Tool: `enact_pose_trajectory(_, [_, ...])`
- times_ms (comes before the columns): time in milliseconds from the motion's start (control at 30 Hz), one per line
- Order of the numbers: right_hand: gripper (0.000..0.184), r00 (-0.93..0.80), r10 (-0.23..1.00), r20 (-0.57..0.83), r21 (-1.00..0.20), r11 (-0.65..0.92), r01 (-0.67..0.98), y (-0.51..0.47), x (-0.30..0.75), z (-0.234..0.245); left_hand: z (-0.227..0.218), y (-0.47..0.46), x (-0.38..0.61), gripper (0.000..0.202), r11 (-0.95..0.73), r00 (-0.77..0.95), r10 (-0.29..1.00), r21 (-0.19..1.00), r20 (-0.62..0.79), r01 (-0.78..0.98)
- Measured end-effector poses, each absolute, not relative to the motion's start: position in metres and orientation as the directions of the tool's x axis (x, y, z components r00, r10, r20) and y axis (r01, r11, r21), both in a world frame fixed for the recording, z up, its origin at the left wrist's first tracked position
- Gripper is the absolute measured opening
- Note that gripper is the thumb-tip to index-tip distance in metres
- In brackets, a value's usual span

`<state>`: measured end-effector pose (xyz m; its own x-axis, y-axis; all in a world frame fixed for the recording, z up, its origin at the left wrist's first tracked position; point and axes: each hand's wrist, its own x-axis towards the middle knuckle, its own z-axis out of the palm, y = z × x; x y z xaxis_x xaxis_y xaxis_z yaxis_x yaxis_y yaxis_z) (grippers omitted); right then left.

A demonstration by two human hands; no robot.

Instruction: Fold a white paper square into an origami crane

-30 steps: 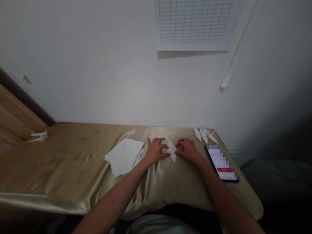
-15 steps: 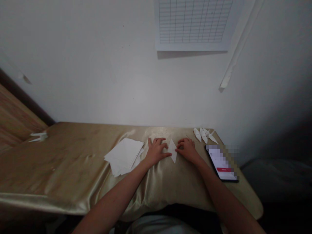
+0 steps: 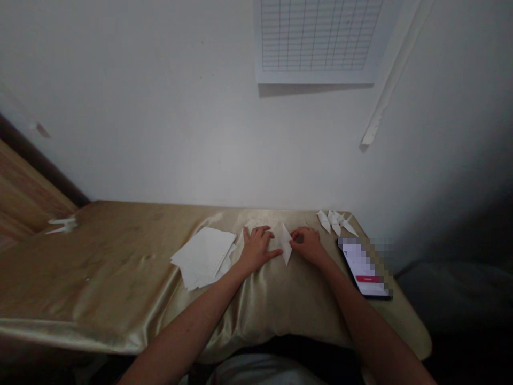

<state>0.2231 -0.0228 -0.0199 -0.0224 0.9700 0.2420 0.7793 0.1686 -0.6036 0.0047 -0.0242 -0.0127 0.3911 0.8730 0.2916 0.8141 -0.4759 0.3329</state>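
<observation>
A small white folded paper, shaped like a narrow diamond, is between my hands over the cloth-covered table. My right hand pinches its right edge between thumb and finger. On the other side, my left hand rests with fingers spread, and its thumb tip reaches the paper's left edge. Left of that hand lies a loose stack of white paper sheets. Several folded white paper cranes sit together at the back right, beyond my right hand.
A phone with a lit screen lies right of my right forearm. The gold satin cloth wrinkles at the front left. Another white folded piece lies far left. Behind the table rises a wall with a gridded sheet.
The folded paper has shifted slightly away from me and its upper part looks lifted or opened. My right hand's pinch has moved up a little with it; my left hand has barely moved.
</observation>
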Motion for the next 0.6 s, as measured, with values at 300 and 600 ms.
enact_pose_trajectory(300, [0.016, 0.089, 0.854, 0.513, -0.432, 0.167, 0.886, -0.029, 0.232, -0.004, -0.016, -0.022, 0.004, 0.040, -0.423, 0.321, 0.891, 0.329, 0.320, 0.844])
enact_pose_trajectory(600, [0.014, -0.142, 0.911, 0.388, -0.301, 0.271, 0.914, -0.034, 0.225, 0.002, -0.016, -0.021, 0.004, 0.045, -0.399, 0.292, 0.899, 0.334, 0.326, 0.854])
